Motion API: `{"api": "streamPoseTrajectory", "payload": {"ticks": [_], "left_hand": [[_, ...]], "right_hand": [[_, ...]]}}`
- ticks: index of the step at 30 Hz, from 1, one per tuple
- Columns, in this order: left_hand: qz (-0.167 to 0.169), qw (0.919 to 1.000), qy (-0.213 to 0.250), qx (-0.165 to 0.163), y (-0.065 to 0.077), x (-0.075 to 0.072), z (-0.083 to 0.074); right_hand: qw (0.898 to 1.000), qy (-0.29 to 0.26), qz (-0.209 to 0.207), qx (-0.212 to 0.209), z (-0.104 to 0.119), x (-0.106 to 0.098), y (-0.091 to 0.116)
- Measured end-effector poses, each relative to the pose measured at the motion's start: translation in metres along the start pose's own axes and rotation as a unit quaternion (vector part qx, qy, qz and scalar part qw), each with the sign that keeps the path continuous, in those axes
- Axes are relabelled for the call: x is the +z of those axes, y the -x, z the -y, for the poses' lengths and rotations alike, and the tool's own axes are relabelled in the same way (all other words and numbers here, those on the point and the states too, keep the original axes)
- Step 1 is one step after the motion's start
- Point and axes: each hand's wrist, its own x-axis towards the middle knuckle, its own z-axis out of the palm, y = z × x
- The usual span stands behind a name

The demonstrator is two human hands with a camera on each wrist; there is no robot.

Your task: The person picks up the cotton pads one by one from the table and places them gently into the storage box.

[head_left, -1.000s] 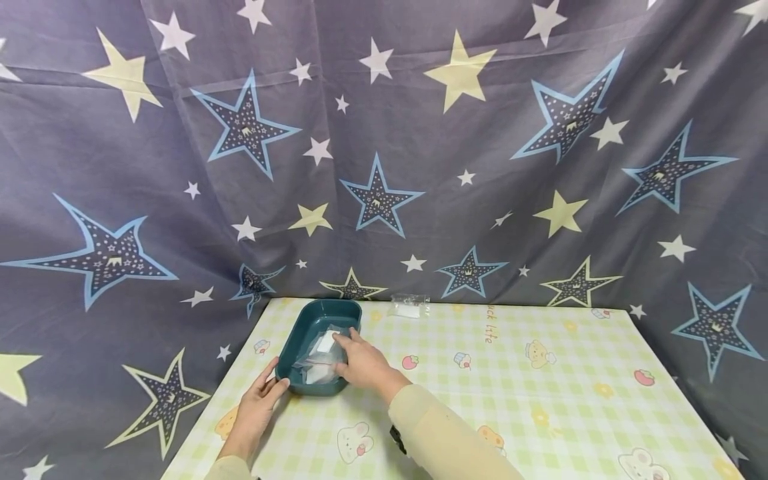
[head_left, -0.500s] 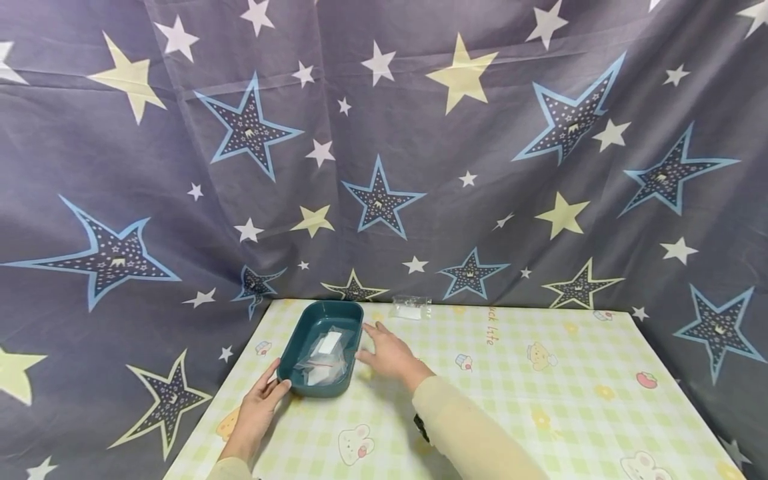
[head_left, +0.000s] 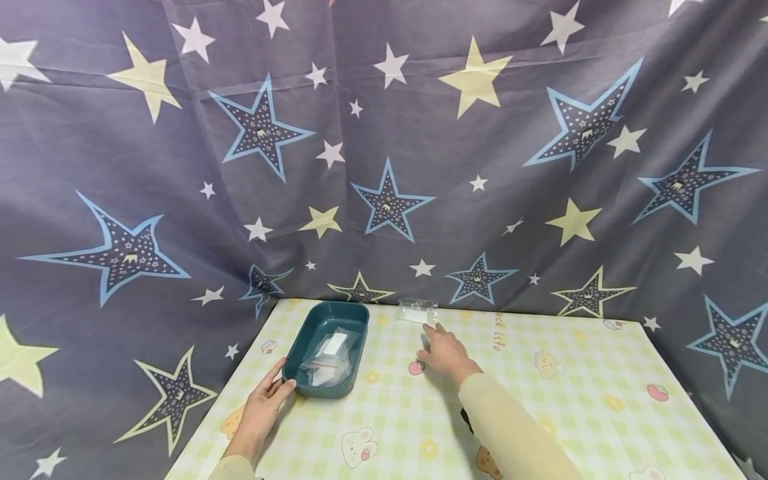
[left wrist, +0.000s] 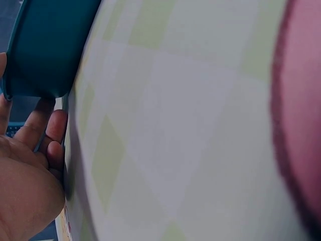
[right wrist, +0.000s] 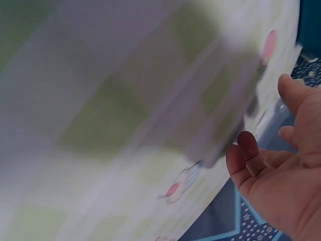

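Observation:
A dark teal plastic bin point(head_left: 324, 392) sits at the left of the table with clear bags point(head_left: 330, 363) holding white pieces inside it. My left hand point(head_left: 262, 408) grips the bin's near-left corner. In the left wrist view the thumb laps over the rim of the bin point(left wrist: 52, 47), with other fingers against its outside. A clear plastic packet point(head_left: 417, 311) with a white piece in it lies at the table's back edge. Just in front of that packet hovers my right hand point(head_left: 447, 353), empty, its fingertips close to the packet's near edge. The right wrist view shows loosely bent fingers point(right wrist: 235, 159).
A green-and-white checked cloth point(head_left: 516, 400) with printed cartoon figures covers the table. Behind it hangs a dark curtain point(head_left: 432, 133) patterned with stars, meeting the table's back edge.
My right hand has left the bags in the bin and travelled right and back toward the packet. The left hand keeps its grip on the bin. The head view has shifted slightly.

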Motion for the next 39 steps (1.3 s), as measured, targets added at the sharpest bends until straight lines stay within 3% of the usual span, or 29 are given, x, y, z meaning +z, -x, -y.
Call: {"api": "streamPoseTrajectory", "payload": {"ticks": [4,12,28,39], "left_hand": [[-0.004,1.0,-0.004,0.0,0.002,-0.001,-0.001],[-0.005,1.0,0.0,0.002,0.004,0.0,-0.004],[-0.012,0.9998,0.001,0.013,0.002,-0.001,0.002],[-0.014,0.9998,0.001,0.014,0.001,-0.002,0.003]], "right_hand": [[1.0,0.027,0.009,-0.004,-0.011,0.0,0.0],[0.997,0.061,0.025,-0.044,-0.014,-0.005,-0.003],[0.996,0.043,0.079,-0.026,-0.012,-0.006,-0.012],[0.993,0.066,0.099,-0.016,-0.011,-0.005,-0.015]]}}
